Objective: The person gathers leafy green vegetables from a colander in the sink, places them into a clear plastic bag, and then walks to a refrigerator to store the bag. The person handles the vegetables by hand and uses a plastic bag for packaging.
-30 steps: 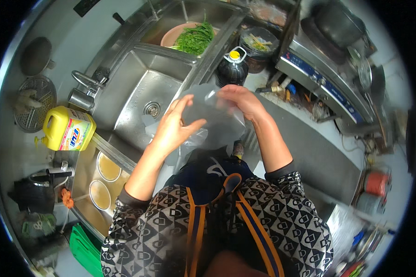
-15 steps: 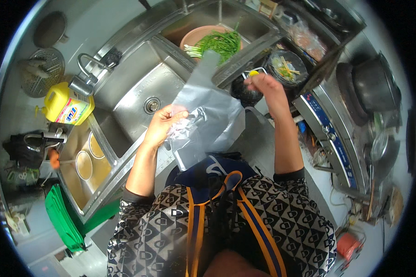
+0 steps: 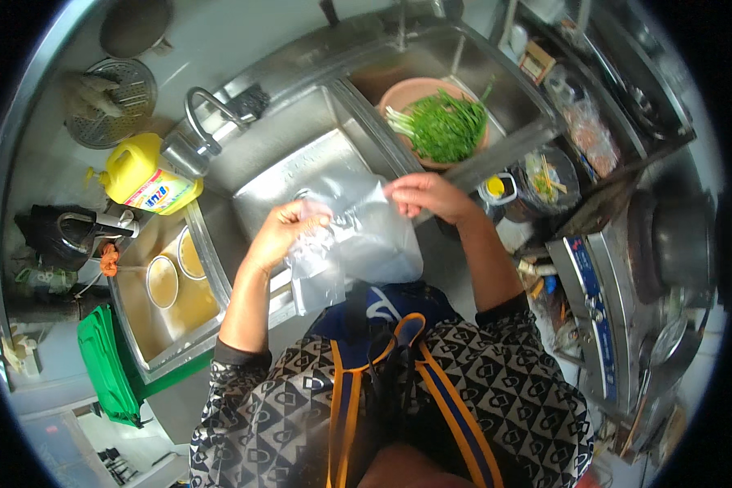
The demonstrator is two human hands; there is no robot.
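A clear plastic bag (image 3: pixel 374 244) hangs crumpled between my two hands, in front of my apron and over the near edge of the middle sink. My left hand (image 3: pixel 287 232) pinches its gathered left part between thumb and fingers. At the bag's upper right edge, my right hand (image 3: pixel 424 195) has its fingers closed on the plastic. Beyond the hands, a bunch of green onions (image 3: pixel 443 126) lies in a pinkish-brown basin (image 3: pixel 394 98) in the far right sink.
The steel middle sink (image 3: pixel 293 167) has a faucet (image 3: pixel 207 122) at its back left. A yellow jug (image 3: pixel 150 175) stands on the left ledge. Bowls (image 3: pixel 163 282) sit in cloudy water in the left sink. A green bin lid (image 3: pixel 106 366) is lower left; a stove (image 3: pixel 598 317) is right.
My right hand has come down and left from beside the bag onto its upper right edge. The bag's raised strip has dropped. The whole view has shifted, with the sinks now further right and lower.
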